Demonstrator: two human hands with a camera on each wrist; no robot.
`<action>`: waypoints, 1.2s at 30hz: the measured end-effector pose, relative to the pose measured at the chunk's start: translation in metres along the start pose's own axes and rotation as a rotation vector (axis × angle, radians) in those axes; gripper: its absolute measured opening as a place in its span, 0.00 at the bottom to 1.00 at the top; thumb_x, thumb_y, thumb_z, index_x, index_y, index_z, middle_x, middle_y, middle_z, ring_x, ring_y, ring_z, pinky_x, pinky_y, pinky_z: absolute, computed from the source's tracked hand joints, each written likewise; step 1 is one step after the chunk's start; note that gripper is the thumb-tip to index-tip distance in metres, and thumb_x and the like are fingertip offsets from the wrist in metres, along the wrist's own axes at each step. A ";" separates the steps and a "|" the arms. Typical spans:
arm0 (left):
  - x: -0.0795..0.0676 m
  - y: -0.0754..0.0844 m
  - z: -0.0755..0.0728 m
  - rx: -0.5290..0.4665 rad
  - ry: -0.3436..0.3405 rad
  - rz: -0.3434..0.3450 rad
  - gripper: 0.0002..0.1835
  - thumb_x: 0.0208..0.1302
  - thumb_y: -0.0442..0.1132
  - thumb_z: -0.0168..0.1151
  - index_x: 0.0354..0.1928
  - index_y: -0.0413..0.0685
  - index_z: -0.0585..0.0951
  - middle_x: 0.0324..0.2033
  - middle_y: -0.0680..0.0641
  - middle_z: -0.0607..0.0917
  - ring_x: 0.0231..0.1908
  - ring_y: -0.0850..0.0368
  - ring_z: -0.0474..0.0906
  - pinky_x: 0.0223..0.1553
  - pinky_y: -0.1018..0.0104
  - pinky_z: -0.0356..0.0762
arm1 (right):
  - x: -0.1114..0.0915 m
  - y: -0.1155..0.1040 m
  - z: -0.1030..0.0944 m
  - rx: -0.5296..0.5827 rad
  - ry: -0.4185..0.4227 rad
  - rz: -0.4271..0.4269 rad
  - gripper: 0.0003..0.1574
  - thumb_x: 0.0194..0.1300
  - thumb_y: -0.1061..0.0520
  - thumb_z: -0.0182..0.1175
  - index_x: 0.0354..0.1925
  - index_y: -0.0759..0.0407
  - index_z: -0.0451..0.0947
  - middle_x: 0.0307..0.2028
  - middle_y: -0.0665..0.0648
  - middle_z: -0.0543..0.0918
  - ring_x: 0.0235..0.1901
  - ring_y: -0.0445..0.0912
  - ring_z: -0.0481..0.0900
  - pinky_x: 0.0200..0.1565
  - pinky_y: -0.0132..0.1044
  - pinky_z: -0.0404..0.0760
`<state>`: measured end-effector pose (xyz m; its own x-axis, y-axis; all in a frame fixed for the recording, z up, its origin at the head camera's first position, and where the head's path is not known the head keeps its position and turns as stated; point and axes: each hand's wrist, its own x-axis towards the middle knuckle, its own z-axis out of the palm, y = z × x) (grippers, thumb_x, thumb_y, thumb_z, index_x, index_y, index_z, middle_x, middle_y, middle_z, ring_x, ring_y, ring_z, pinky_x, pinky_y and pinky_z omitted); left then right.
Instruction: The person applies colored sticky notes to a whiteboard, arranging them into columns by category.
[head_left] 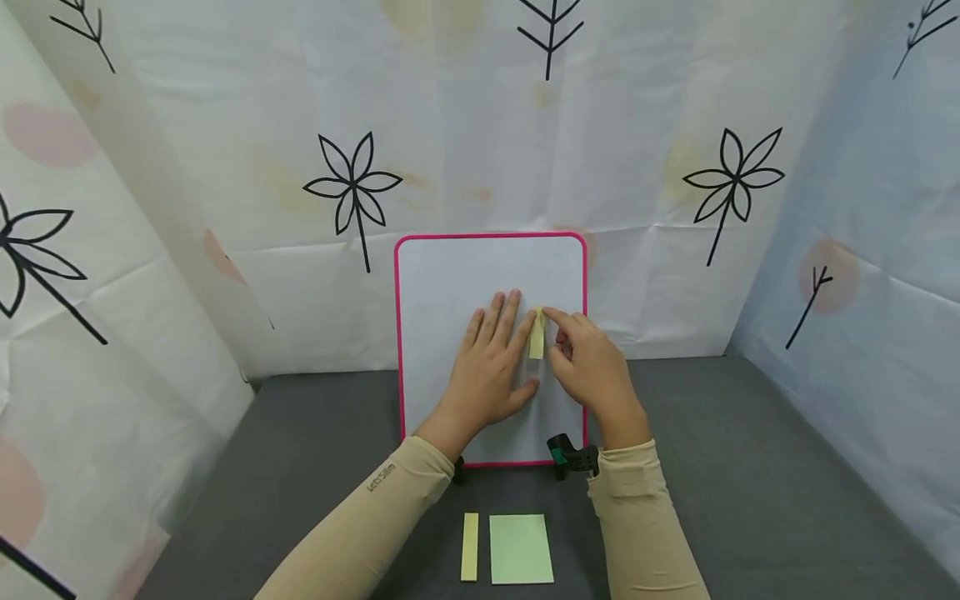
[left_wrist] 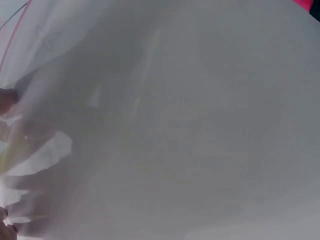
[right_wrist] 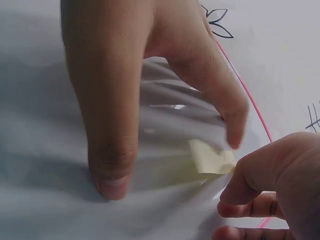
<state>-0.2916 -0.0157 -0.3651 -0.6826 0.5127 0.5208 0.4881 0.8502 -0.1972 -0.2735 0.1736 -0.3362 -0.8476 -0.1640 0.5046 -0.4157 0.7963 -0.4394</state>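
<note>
A whiteboard [head_left: 450,275] with a pink rim stands upright on the dark table against the cloth backdrop. Flat on its face, my left hand [head_left: 487,375] has its fingers spread, the index fingertip beside the upper left edge of a narrow yellow sticky note strip [head_left: 537,337]. My right hand [head_left: 592,367] reaches the strip's top right corner with an extended index finger; its other fingers are bent and the thumb is apart from the strip. In the right wrist view the strip [right_wrist: 212,157] looks bent away from the board. Only fingertips [left_wrist: 7,100] show in the left wrist view.
Before the board, a second yellow strip [head_left: 469,547] lies beside a light green sticky note pad [head_left: 521,550] on the table [head_left: 322,450]. A black device [head_left: 572,457] is at my right wrist. Patterned cloth walls [head_left: 225,167] enclose the back and sides.
</note>
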 end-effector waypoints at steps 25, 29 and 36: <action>-0.002 0.002 -0.005 -0.001 -0.017 -0.009 0.57 0.66 0.69 0.66 0.87 0.53 0.50 0.86 0.40 0.42 0.86 0.43 0.36 0.84 0.43 0.44 | -0.001 -0.003 -0.001 -0.007 -0.009 0.026 0.32 0.71 0.60 0.57 0.72 0.51 0.78 0.40 0.56 0.81 0.29 0.46 0.73 0.29 0.39 0.71; -0.002 0.002 -0.005 0.001 -0.003 -0.007 0.59 0.66 0.68 0.66 0.87 0.51 0.48 0.86 0.40 0.43 0.86 0.43 0.37 0.84 0.43 0.45 | -0.001 -0.002 -0.001 -0.009 -0.010 0.022 0.32 0.71 0.59 0.57 0.72 0.51 0.78 0.41 0.56 0.82 0.29 0.46 0.73 0.29 0.39 0.71; -0.002 0.002 -0.006 -0.011 -0.020 -0.012 0.56 0.65 0.67 0.67 0.86 0.56 0.51 0.86 0.39 0.42 0.86 0.42 0.37 0.84 0.43 0.44 | -0.001 -0.003 -0.001 -0.006 -0.006 0.023 0.29 0.71 0.59 0.57 0.69 0.51 0.81 0.41 0.55 0.82 0.29 0.46 0.73 0.29 0.40 0.72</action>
<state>-0.2863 -0.0156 -0.3613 -0.6989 0.5052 0.5062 0.4861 0.8548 -0.1819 -0.2708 0.1720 -0.3349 -0.8590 -0.1487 0.4900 -0.3939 0.8032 -0.4469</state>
